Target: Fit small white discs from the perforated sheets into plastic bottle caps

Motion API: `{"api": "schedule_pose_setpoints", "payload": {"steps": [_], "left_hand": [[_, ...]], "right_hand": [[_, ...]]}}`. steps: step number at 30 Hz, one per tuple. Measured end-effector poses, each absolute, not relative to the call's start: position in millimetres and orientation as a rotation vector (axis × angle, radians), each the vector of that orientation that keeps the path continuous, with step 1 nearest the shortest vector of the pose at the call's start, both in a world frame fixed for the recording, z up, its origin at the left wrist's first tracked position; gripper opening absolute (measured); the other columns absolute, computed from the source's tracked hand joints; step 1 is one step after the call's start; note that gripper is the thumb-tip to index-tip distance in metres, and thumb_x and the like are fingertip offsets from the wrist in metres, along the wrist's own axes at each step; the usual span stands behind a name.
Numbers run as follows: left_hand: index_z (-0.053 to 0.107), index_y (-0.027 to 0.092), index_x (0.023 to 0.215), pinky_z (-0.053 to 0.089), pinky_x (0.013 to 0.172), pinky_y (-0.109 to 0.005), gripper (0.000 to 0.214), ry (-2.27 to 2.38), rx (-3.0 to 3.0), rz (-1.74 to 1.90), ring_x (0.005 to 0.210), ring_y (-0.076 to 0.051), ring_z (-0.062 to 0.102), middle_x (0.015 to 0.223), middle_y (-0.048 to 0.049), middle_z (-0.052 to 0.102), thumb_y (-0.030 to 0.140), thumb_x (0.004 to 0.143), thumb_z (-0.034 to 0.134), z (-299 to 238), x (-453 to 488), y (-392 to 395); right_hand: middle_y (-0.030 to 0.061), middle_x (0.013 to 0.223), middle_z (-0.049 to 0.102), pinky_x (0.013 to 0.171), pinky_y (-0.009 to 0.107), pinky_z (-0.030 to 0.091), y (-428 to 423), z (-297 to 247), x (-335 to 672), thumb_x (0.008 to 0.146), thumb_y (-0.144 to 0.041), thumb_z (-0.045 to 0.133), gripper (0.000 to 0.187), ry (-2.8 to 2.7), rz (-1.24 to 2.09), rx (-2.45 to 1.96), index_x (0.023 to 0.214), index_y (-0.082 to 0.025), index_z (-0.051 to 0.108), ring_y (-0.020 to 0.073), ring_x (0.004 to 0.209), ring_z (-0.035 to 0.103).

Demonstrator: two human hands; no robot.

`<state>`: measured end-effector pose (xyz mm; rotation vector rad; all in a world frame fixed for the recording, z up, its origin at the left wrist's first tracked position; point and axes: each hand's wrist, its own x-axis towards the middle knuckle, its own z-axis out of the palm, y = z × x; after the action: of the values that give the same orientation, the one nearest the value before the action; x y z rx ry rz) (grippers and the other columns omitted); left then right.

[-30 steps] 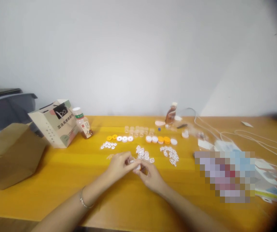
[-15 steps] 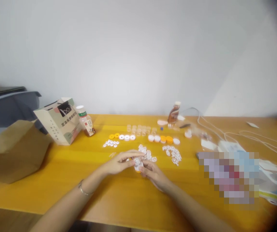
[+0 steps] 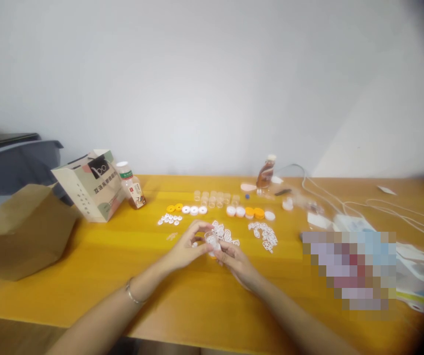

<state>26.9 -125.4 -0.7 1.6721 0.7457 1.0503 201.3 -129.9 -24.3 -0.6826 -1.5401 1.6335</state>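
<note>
- The left hand (image 3: 188,247) and right hand (image 3: 236,259) meet just above the counter (image 3: 182,308), both clamped on one small clear cup (image 3: 211,239) between them.
- The left hand's thumb and forefinger span the upper part of the cup; the right hand's fingers grip lower down, where a bit of orange shows underneath.
- White shapes show through the cup's wall; blur hides their detail.
- A bracelet (image 3: 133,293) circles the left wrist.
- Just beyond the hands lies a pile of white openwork pieces (image 3: 227,235), and to its right a second, longer scatter of similar pieces (image 3: 265,235).
- Small white discs (image 3: 170,219) lie to the left, past the left hand.
- Farther back runs a row of yellow rings (image 3: 175,208) and white rings (image 3: 194,210); across a gap, white caps (image 3: 235,212) and orange caps (image 3: 258,213) continue it.
- Behind that row stands a cluster of clear cups (image 3: 212,200).
- A brown bottle (image 3: 265,176) stands near the wall; a printed bag (image 3: 99,185) and a white-capped bottle (image 3: 132,186) stand at left.
</note>
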Motion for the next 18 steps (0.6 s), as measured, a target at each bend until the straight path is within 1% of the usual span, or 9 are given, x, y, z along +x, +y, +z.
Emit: {"api": "schedule_pose_setpoints", "payload": {"steps": [2, 5, 6, 8, 10, 12, 14, 16, 18], "left_hand": [[0.039, 0.022, 0.119, 0.037, 0.088, -0.035, 0.041, 0.700, 1.605, 1.038, 0.105, -0.021, 0.046, 0.112, -0.0096, 0.049, 0.031, 0.080, 0.051, -2.8, 29.1, -125.7], [0.031, 0.024, 0.124, 0.034, 0.092, -0.036, 0.047, 0.624, 1.542, 1.020, 0.112, -0.022, 0.041, 0.125, -0.0101, 0.040, 0.031, 0.081, 0.049, -4.8, 31.1, -126.3], [0.032, 0.024, 0.123, 0.034, 0.092, -0.035, 0.049, 0.645, 1.545, 1.058, 0.114, -0.022, 0.039, 0.127, -0.0100, 0.038, 0.030, 0.079, 0.052, -5.2, 31.4, -126.6], [0.034, 0.022, 0.121, 0.036, 0.090, -0.035, 0.050, 0.692, 1.556, 1.109, 0.110, -0.022, 0.042, 0.122, -0.0108, 0.041, 0.030, 0.077, 0.056, -5.6, 31.8, -127.0], [0.032, 0.021, 0.122, 0.036, 0.089, -0.035, 0.048, 0.664, 1.535, 1.089, 0.104, -0.021, 0.047, 0.115, -0.0112, 0.047, 0.032, 0.080, 0.051, -6.1, 32.1, -127.2], [0.032, 0.021, 0.123, 0.035, 0.091, -0.036, 0.046, 0.620, 1.519, 1.067, 0.109, -0.022, 0.044, 0.118, -0.0115, 0.045, 0.034, 0.082, 0.048, -7.2, 32.5, -127.0], [0.036, 0.021, 0.120, 0.034, 0.093, -0.035, 0.048, 0.643, 1.537, 1.113, 0.113, -0.023, 0.039, 0.121, -0.0107, 0.042, 0.036, 0.078, 0.054, -9.1, 33.2, -126.6], [0.038, 0.021, 0.117, 0.037, 0.089, -0.034, 0.048, 0.685, 1.556, 1.145, 0.106, -0.021, 0.045, 0.114, -0.0100, 0.047, 0.035, 0.075, 0.058, -10.3, 33.8, -126.4], [0.036, 0.021, 0.118, 0.039, 0.086, -0.035, 0.046, 0.668, 1.543, 1.092, 0.096, -0.019, 0.051, 0.106, -0.0094, 0.052, 0.034, 0.078, 0.054, -9.5, 33.7, -126.8]], "right_hand": [[-0.0007, 0.066, 0.046, 0.053, 0.022, 0.029, -130.0, -23.9, 201.1, 0.072, -0.044, 0.057, 0.028, -1.529, 1.636, -0.695, 0.080, -0.017, 0.060, 0.0105, 0.058, 0.036], [-0.0002, 0.067, 0.046, 0.053, 0.023, 0.030, -129.7, -23.8, 200.9, 0.071, -0.046, 0.057, 0.030, -1.532, 1.638, -0.712, 0.080, -0.017, 0.059, 0.0111, 0.058, 0.037], [-0.0001, 0.067, 0.046, 0.053, 0.023, 0.030, -129.6, -24.0, 201.0, 0.071, -0.047, 0.057, 0.031, -1.544, 1.638, -0.710, 0.081, -0.018, 0.059, 0.0113, 0.059, 0.037], [-0.0002, 0.067, 0.046, 0.053, 0.023, 0.030, -129.2, -24.8, 201.2, 0.071, -0.047, 0.057, 0.032, -1.558, 1.638, -0.704, 0.081, -0.017, 0.059, 0.0112, 0.059, 0.037], [-0.0003, 0.066, 0.046, 0.053, 0.023, 0.030, -128.9, -26.2, 201.6, 0.071, -0.047, 0.057, 0.031, -1.553, 1.644, -0.707, 0.080, -0.017, 0.058, 0.0110, 0.059, 0.037], [-0.0003, 0.066, 0.046, 0.053, 0.023, 0.030, -128.6, -27.5, 202.0, 0.072, -0.045, 0.056, 0.029, -1.539, 1.643, -0.709, 0.079, -0.017, 0.057, 0.0110, 0.059, 0.037], [-0.0003, 0.067, 0.046, 0.054, 0.023, 0.030, -128.5, -28.1, 202.3, 0.073, -0.043, 0.057, 0.027, -1.538, 1.633, -0.699, 0.079, -0.017, 0.057, 0.0110, 0.060, 0.037], [-0.0004, 0.068, 0.047, 0.054, 0.023, 0.029, -128.8, -28.0, 202.4, 0.072, -0.043, 0.057, 0.027, -1.545, 1.631, -0.680, 0.078, -0.017, 0.057, 0.0109, 0.061, 0.037], [-0.0005, 0.069, 0.047, 0.055, 0.023, 0.030, -129.3, -27.4, 202.2, 0.071, -0.044, 0.058, 0.027, -1.534, 1.643, -0.674, 0.078, -0.017, 0.058, 0.0109, 0.061, 0.038]]}}
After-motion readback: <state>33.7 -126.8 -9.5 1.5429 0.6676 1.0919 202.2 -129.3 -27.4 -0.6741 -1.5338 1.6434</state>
